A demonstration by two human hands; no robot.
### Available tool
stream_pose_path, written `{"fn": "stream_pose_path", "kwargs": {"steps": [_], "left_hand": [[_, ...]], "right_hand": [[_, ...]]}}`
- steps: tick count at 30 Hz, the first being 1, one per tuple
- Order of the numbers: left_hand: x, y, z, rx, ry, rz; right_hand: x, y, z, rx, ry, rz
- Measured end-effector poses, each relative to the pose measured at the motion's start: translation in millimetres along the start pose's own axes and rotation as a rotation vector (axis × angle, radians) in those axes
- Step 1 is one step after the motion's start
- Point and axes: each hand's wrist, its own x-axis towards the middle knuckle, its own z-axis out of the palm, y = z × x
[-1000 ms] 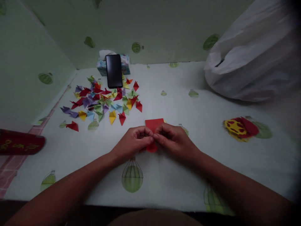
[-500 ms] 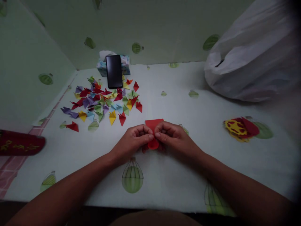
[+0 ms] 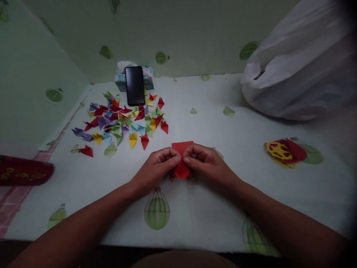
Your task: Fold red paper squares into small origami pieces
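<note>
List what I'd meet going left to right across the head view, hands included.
Red cylinder → folded papers → left hand → red paper → right hand → yellow-and-red pieces.

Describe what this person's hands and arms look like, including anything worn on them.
The left hand and right hand are ungloved, with no rings visible. Both forearms are bare, narrowing toward the wrists; no sleeves, watch or bracelet show.

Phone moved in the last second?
No: the phone holds the same place relative to the tissue box, no shift either way.
</note>
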Motion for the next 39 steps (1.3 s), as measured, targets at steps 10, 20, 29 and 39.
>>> {"fn": "stream_pose_path", "kwargs": {"steps": [10, 20, 29, 39], "left_hand": [[-0.8, 1.7, 2.7, -0.01, 0.012, 0.001], [-2.0, 5.5, 5.4, 0.069, 0.039, 0.01], [-2.4, 5.7, 6.5, 0.207, 0.084, 0.033], [-2.6, 6.8, 6.2, 0.194, 0.068, 0.04]], "right_hand": [[0.0, 0.1, -0.1, -0.001, -0.007, -0.004], [-0.4, 0.3, 1.3, -0.068, 0.011, -0.026], [-1.7, -0.3, 4.1, -0.254, 0.055, -0.083], [-1.2, 1.1, 2.3, -0.273, 0.061, -0.104]]}}
